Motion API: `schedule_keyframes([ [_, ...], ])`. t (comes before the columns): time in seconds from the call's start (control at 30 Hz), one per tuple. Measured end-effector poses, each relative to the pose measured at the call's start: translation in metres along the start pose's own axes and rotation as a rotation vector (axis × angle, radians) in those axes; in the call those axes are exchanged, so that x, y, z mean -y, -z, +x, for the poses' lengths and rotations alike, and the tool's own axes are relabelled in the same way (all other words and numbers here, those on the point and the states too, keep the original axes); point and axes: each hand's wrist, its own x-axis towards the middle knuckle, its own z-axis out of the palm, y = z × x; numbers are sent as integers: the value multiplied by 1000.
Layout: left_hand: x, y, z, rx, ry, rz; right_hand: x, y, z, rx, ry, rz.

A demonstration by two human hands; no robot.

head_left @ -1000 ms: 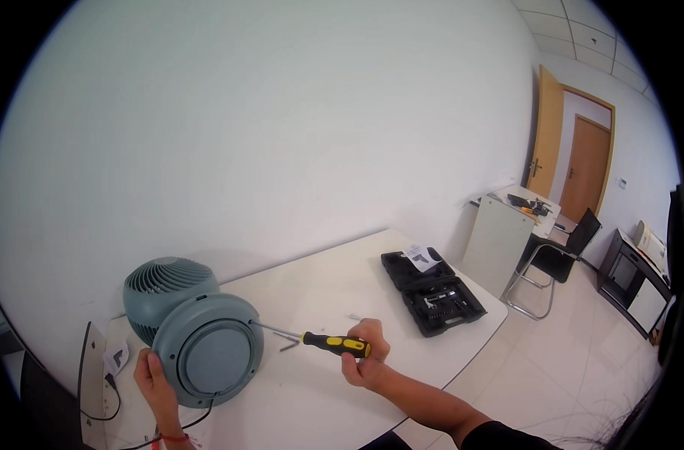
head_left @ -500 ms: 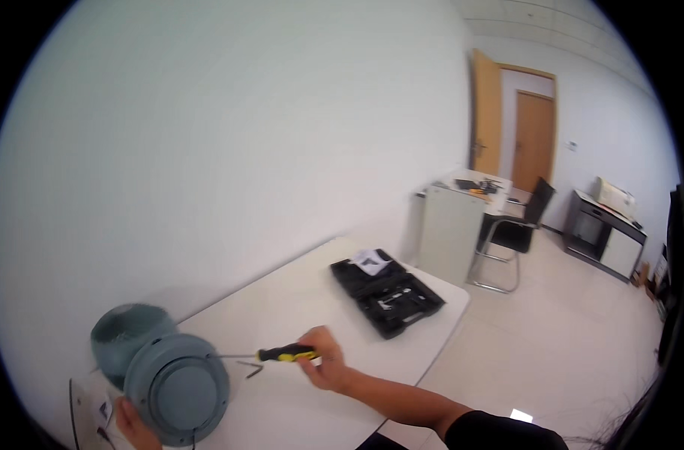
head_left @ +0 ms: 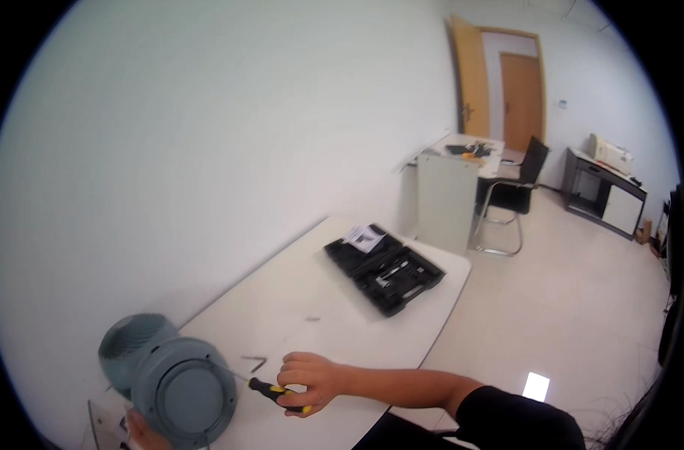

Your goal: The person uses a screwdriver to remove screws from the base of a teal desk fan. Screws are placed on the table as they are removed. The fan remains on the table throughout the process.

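A grey-green device that looks like a small table fan lies tipped over at the lower left, its ribbed head [head_left: 132, 341] by the wall. Its round base [head_left: 190, 401] is turned toward me. My left hand [head_left: 145, 433] grips the base's lower left rim, partly cut off by the picture's edge. In my right hand [head_left: 312, 382] is a screwdriver [head_left: 265, 388] with a black and yellow handle, fingers wrapped round it. The shaft slants up to the base's right rim; whether its tip sits in a screw is too small to tell. A hex key [head_left: 257, 363] lies beside it.
An open black tool case [head_left: 387, 281] with a paper leaflet [head_left: 363, 238] lies at the white table's [head_left: 282, 304] far end. A small pale piece [head_left: 312, 319] rests nearer. Farther off stand another desk [head_left: 448, 199], a black chair [head_left: 516, 196] and a low cabinet [head_left: 606, 191].
My right hand has dropped lower and shifted slightly left, so the screwdriver now tilts up toward the base instead of lying level. The whole view has shifted a little.
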Motion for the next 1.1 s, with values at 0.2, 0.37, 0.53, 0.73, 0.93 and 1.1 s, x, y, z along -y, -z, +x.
schedule_keyframes([
  [0.2, -52, -22, -16, 39, -51, 75, 9, -12, 0, -12, 47, -26],
  [0.37, -68, -24, -22, 38, -6, 17, 0, -11, -6, -219, -24, 0],
  [0.53, -67, -24, -23, -21, 6, 45, -2, -9, -2, -271, -22, -25],
  [0.73, -66, -22, -23, -9, 40, 67, -5, -9, -8, -216, -3, -28],
  [0.93, -70, -28, -26, -88, 38, 75, -2, 1, 1, -240, -95, -111],
  [1.1, -64, -25, -24, -84, 20, 83, 3, 6, -8, -136, -136, -332],
])
